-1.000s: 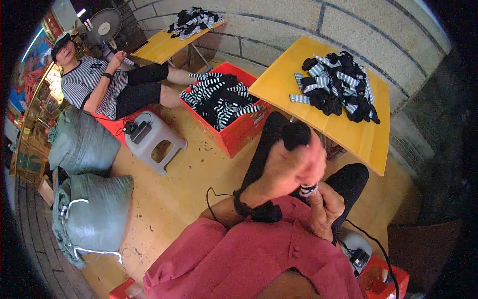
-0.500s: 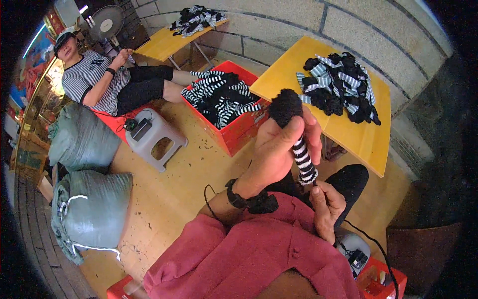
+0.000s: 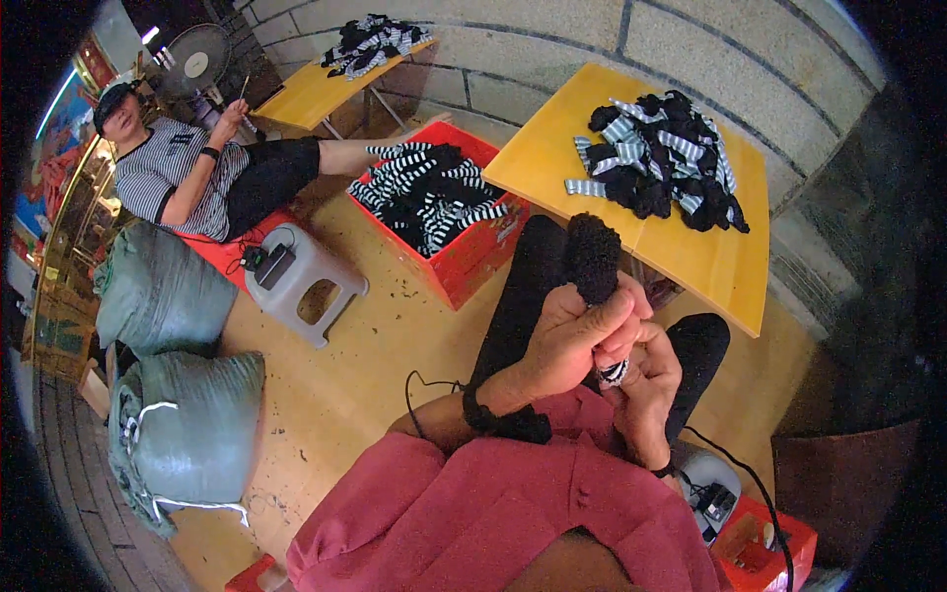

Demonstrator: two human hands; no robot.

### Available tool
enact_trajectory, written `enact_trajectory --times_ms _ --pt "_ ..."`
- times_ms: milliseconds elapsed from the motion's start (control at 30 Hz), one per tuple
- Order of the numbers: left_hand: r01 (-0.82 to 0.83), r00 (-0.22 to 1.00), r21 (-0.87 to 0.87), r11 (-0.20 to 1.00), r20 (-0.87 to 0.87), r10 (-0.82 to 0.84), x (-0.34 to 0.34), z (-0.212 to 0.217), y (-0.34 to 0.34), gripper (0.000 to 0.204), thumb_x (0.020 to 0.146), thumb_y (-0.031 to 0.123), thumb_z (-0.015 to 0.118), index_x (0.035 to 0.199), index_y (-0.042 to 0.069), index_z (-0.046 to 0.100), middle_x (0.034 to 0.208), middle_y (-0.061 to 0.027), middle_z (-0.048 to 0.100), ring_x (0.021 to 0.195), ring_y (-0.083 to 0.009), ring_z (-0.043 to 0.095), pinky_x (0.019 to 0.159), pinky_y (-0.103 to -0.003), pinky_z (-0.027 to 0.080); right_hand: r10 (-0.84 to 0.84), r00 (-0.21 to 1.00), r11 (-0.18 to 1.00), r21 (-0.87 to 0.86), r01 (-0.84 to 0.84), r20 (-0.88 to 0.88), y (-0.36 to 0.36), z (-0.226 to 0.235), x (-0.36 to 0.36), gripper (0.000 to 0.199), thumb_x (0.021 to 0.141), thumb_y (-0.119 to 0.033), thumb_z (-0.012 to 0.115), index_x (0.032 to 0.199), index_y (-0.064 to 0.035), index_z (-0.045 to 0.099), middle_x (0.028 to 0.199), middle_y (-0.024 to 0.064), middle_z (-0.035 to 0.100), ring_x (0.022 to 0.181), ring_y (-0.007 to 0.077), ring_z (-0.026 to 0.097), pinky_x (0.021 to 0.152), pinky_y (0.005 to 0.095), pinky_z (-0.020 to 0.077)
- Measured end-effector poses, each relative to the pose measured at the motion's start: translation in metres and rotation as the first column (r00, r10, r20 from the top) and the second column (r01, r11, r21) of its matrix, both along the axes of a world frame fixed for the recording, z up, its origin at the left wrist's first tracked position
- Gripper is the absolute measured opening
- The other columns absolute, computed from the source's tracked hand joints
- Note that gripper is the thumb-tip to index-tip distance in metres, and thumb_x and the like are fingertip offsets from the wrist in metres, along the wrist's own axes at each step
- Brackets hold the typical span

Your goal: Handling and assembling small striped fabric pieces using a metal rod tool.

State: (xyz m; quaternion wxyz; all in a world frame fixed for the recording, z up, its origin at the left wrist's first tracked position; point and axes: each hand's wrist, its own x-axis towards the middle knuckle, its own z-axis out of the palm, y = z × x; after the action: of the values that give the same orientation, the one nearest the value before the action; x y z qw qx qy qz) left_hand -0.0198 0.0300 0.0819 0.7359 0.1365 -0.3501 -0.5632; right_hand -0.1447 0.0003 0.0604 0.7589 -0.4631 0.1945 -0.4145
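Observation:
A sock (image 3: 593, 255) with a fuzzy black end and a black-and-white striped cuff stands upright in front of my lap. My left hand (image 3: 572, 340) is wrapped round its middle, thumb across it, with the black end poking out above. My right hand (image 3: 649, 387) pinches the striped cuff just below, its fingers touching the left hand's. Most of the striped length is hidden inside my hands. On the yellow table (image 3: 725, 266) ahead to the right lies a loose pile of similar striped socks (image 3: 661, 158).
A red crate (image 3: 459, 271) full of striped socks stands ahead. Beyond it, a seated person (image 3: 187, 163) handles a thin stick-like thing near another yellow table (image 3: 306, 94). A grey stool (image 3: 311, 281) and stuffed green sacks (image 3: 192, 424) are at the left. A black cable (image 3: 764, 493) runs at my right.
My hands have come together, and the right hand has moved up the cuff, covering most of the stripes. The sock sits lower and slightly further right. The other person's hands have moved up.

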Motion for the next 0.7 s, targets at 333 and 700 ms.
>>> enact_trajectory --times_ms 333,700 --pt "-0.329 0.941 -0.044 0.943 0.065 0.331 0.023 0.035 0.002 0.039 0.093 0.033 0.043 0.117 0.003 0.044 0.076 -0.0064 0.051 0.059 -0.0171 0.052 0.052 -0.028 0.043 -0.294 0.920 0.892 -0.421 0.166 -0.259 0.009 -0.023 -0.012 0.027 0.082 0.001 0.056 0.108 -0.0007 0.051 0.077 0.0031 0.059 0.068 0.0064 0.053 0.063 0.0203 0.0427" --pt "-0.064 0.998 -0.043 0.997 -0.017 0.063 0.011 0.014 -0.005 0.036 0.094 0.031 0.045 0.113 0.001 0.046 0.062 0.0000 0.042 0.046 -0.0052 0.033 0.042 -0.020 0.027 0.283 0.954 0.953 0.082 -0.291 0.102 -0.009 -0.013 -0.006 0.040 0.084 -0.010 0.058 0.119 0.0024 0.046 0.084 0.0071 0.061 0.066 0.0065 0.054 0.055 0.0173 0.0406"
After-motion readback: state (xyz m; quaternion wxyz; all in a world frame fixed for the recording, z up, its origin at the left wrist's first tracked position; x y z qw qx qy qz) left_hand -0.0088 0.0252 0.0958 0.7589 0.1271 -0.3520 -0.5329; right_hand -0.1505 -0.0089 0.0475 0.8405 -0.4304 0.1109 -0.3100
